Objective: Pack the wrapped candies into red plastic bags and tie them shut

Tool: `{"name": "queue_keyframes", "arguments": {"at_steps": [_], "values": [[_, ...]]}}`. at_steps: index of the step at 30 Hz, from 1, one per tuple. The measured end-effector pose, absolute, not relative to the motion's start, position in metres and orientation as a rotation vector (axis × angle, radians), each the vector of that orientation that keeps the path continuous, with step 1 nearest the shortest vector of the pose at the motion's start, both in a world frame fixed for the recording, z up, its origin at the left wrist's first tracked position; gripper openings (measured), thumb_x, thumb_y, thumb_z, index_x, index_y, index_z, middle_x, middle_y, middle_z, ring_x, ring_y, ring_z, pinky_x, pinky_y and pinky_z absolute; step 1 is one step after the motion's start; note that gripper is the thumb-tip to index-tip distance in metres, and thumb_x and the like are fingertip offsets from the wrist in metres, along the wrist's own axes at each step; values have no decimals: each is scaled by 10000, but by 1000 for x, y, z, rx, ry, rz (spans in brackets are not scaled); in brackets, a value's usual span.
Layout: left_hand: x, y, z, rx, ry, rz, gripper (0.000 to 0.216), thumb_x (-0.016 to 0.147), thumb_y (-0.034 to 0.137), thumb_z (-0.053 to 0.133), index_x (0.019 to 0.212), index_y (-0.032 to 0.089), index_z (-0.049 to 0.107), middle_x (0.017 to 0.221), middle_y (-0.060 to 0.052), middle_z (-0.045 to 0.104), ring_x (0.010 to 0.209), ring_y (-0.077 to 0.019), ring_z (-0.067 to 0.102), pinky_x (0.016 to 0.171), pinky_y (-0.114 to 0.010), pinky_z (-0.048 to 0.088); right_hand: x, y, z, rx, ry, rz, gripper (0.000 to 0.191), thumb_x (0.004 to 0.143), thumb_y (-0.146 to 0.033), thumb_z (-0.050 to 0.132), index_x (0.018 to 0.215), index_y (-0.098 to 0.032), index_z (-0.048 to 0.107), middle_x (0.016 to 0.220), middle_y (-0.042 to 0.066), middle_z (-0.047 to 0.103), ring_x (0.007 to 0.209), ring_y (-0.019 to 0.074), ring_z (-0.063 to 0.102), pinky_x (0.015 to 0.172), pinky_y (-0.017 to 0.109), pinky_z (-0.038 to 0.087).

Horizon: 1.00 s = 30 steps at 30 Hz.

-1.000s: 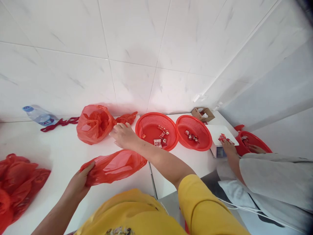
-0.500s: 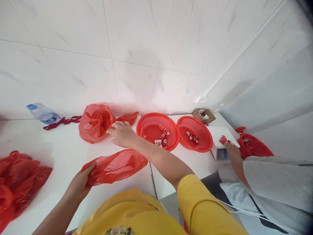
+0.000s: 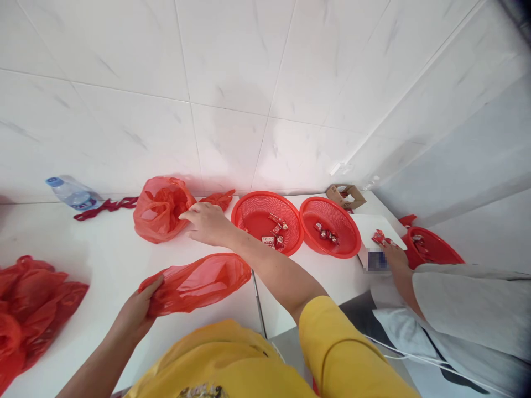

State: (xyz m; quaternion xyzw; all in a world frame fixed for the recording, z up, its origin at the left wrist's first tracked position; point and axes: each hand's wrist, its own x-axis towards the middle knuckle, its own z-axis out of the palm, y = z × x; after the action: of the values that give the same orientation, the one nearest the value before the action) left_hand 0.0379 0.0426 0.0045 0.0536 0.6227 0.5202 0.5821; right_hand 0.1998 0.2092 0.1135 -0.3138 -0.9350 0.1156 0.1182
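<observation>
My left hand [image 3: 136,309] is closed on one end of a red plastic bag [image 3: 203,282], which stretches rightward above the white table with its other end spread. At the edge of a bunched red plastic bag [image 3: 160,215] near the wall is my right hand [image 3: 207,224]. Its thumb and forefinger are apart, and nothing shows between them. Whether the fingertips touch that bag, I cannot tell. Just right of this hand stands a red basket [image 3: 238,207] with several small wrapped packets [image 3: 277,229] inside.
A second red basket [image 3: 353,243] holds several small wrapped pieces. Beyond it are a cardboard box [image 3: 354,203] and a white scale [image 3: 365,224], where another person's hand [image 3: 396,255] touches red packets. At left are a water bottle [image 3: 72,193] and a red bag pile [image 3: 37,309].
My right hand has shifted slightly up and left along the bunched bag's edge. My left hand keeps hold of the plastic bag, almost still.
</observation>
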Motion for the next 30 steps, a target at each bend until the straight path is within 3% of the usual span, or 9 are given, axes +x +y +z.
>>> {"name": "queue_keyframes", "arguments": {"at_steps": [17,24,30], "values": [[40,40,8,106,1445,1183,52,817,199,675,862,174,683,729,-31,737,598,-166,686,565,-254,586,208,215,120,-878,-2499,769,404,882,-327,619,1260,-193,571,1261,101,570,1219,231,496,994,430,414],[40,40,5,129,1481,1193,76,859,186,620,879,154,685,737,-58,738,592,-176,690,551,-270,588,214,219,118,-814,-2204,1184,391,855,-338,660,1228,-246,591,1284,62,586,1206,181,529,1001,358,435],[41,40,7,129,1485,1196,77,865,185,617,845,159,688,700,-51,727,560,-167,671,522,-255,575,215,216,123,-831,-1804,1560,329,813,-329,710,1123,-242,647,1120,40,655,1125,152,577,985,320,436]]}}
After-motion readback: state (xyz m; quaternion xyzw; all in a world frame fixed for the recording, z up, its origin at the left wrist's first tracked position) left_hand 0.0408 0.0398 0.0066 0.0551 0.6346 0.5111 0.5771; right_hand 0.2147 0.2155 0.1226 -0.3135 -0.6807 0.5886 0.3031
